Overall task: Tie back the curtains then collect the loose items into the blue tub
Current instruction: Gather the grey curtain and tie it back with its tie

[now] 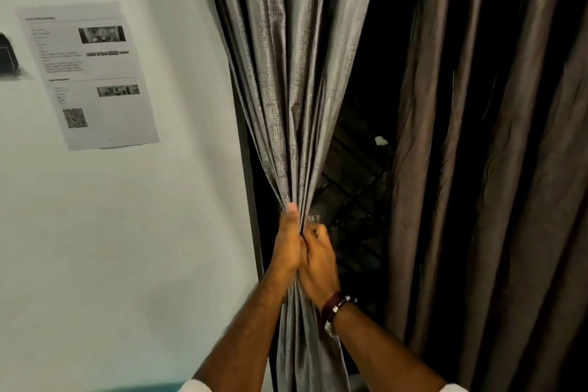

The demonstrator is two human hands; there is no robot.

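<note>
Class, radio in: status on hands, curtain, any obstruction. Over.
Left hand and right hand both gripping gathered grey curtain. Bunched at the hands, no tie-back visible. Brown curtain hangs loose. No obstruction seen.

Grey textured fabric curtain (pixel 286 89): gathered into tight bunch at 6 o'clock. Brown pleated fabric curtain (pixel 483 169): hanging loose at 3 o'clock.

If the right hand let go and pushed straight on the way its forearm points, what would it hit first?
Probably the gathered grey velvet curtain that the right hand grips beside the left hand; then the dark window. Depth is uncertain.
</note>
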